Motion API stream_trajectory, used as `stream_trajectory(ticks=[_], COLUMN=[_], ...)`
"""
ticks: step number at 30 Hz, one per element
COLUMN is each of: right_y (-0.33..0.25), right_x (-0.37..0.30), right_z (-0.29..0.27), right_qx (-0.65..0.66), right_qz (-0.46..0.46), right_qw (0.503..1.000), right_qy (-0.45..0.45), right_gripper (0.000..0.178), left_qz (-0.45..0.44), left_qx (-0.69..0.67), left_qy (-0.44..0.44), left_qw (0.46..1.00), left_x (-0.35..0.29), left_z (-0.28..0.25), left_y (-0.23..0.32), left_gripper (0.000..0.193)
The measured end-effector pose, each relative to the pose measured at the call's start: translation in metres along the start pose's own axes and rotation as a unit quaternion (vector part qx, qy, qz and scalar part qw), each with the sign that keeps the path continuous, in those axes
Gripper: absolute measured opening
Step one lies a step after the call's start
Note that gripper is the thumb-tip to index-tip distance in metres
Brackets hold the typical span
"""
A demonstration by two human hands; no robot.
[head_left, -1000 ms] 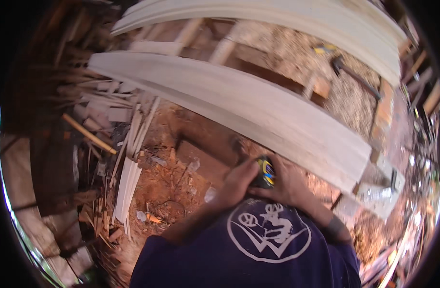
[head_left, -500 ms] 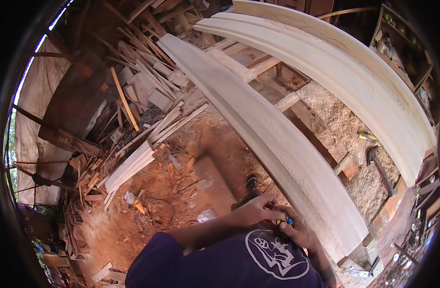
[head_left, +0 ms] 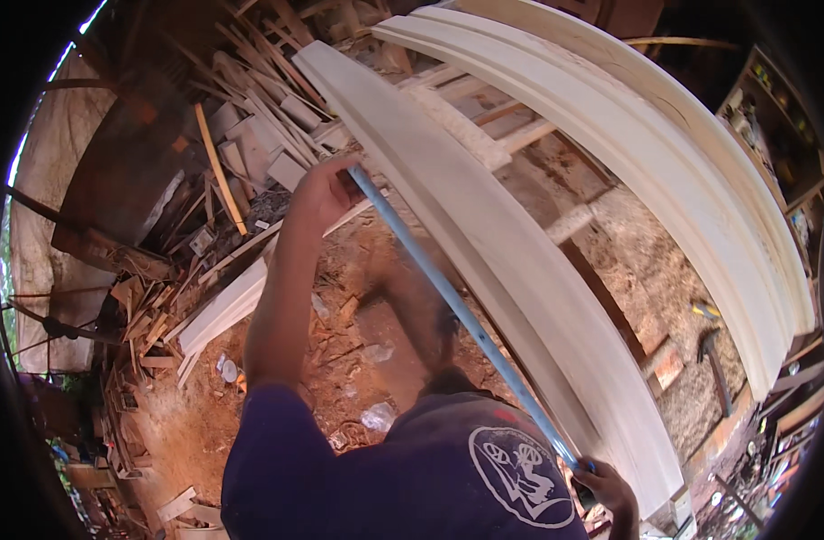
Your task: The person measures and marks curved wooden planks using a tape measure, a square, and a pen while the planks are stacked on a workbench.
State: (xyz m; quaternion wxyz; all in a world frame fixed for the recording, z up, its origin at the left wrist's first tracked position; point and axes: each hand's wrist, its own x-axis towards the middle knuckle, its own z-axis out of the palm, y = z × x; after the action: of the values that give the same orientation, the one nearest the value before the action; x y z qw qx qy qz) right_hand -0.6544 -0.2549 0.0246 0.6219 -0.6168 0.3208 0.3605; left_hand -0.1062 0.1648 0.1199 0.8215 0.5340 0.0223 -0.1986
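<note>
A long bluish tape measure blade (head_left: 457,306) stretches taut between my hands, beside the near edge of a pale moulded wooden beam (head_left: 511,243). At its upper left end, my left hand (head_left: 329,193) is closed on the tape, close to the beam's far part. My right hand (head_left: 608,490), low at the right near the beam's close end, grips the other end. A little blue shows at its fingers; the rest of what it holds is hidden by the hand.
Two more pale moulded beams (head_left: 601,117) lie farther right. A hammer (head_left: 716,373) and a small yellow-handled tool (head_left: 705,310) rest by sawdust (head_left: 637,252). Wood offcuts (head_left: 259,126) pile at the far left. A white moulded piece (head_left: 223,306) lies on the reddish floor.
My hands, together before at a small yellow and blue object, are now wide apart. The left has moved far and left, the right nearer and right, with the tape drawn out between.
</note>
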Motion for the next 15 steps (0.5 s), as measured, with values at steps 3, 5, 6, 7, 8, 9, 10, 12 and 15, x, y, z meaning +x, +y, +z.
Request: stream_trajectory(ticks=[3, 5, 6, 7, 8, 9, 10, 12, 15], right_y=[-0.022, -0.049, -0.073, -0.096, -0.122, -0.138, -0.167, -0.228, -0.29], right_x=[0.007, 0.017, 0.023, 0.031, 0.045, 0.063, 0.076, 0.107, 0.156], right_z=[-0.005, 0.004, 0.012, 0.024, 0.037, 0.048, 0.061, 0.083, 0.112], right_qx=[-0.03, -0.029, -0.034, -0.039, -0.065, -0.063, -0.058, -0.063, -0.106], right_qz=[0.056, 0.083, 0.091, 0.099, 0.078, 0.028, 0.016, 0.004, -0.009], right_qw=[0.997, 0.996, 0.995, 0.994, 0.994, 0.996, 0.997, 0.996, 0.993], right_qy=[-0.034, -0.017, 0.002, 0.015, 0.036, 0.047, 0.052, 0.055, 0.043], right_gripper=[0.025, 0.026, 0.025, 0.025, 0.031, 0.03, 0.031, 0.034, 0.035], left_qz=[0.016, -0.004, 0.015, 0.034, 0.033, 0.038, 0.045, -0.067, -0.118], left_qx=[0.0, -0.003, -0.039, -0.069, -0.128, -0.112, -0.096, -0.186, -0.266], left_qy=[0.037, 0.035, 0.022, 0.012, 0.017, 0.0, -0.017, 0.042, -0.011], left_qw=[0.999, 0.999, 0.999, 0.997, 0.991, 0.993, 0.994, 0.979, 0.957], left_x=[0.069, 0.104, 0.117, 0.125, 0.142, 0.143, 0.134, 0.108, 0.093], left_z=[-0.055, -0.073, -0.072, -0.069, -0.077, -0.063, -0.044, 0.001, -0.007], left_y=[0.043, 0.051, 0.044, 0.039, 0.023, 0.006, -0.009, -0.031, -0.062], left_gripper=[0.015, 0.015, 0.015, 0.016, 0.02, 0.024, 0.029, 0.034, 0.034])
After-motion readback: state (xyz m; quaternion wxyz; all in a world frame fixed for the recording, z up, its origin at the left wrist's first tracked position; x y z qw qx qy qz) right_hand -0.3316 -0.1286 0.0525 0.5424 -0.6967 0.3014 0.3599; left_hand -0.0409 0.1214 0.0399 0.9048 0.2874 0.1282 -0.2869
